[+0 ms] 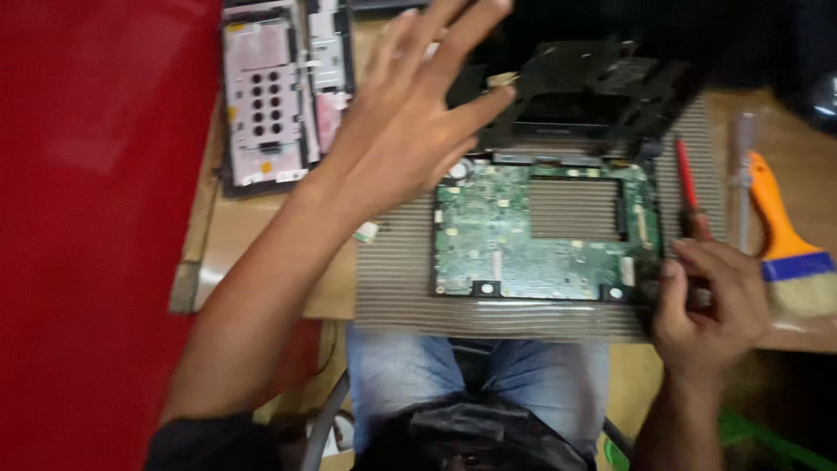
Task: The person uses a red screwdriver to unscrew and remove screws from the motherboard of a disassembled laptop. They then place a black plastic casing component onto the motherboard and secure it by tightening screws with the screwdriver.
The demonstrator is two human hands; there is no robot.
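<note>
While left hand (410,131) hovers open, right hand (711,301) grips circuit board (540,231) edge.

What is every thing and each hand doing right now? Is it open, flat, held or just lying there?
Left hand: open, fingers spread, raised above the table, holding nothing.
Right hand: curled at the right edge of the green circuit board, by the screwdriver's handle end.
Green circuit board: bare, lying flat on the striped mat.
Black casing: taken apart, behind the board.
Grey panel: removed, lying flat.
Red screwdriver: lying on the mat.
Orange-handled brush: lying unused.
</note>
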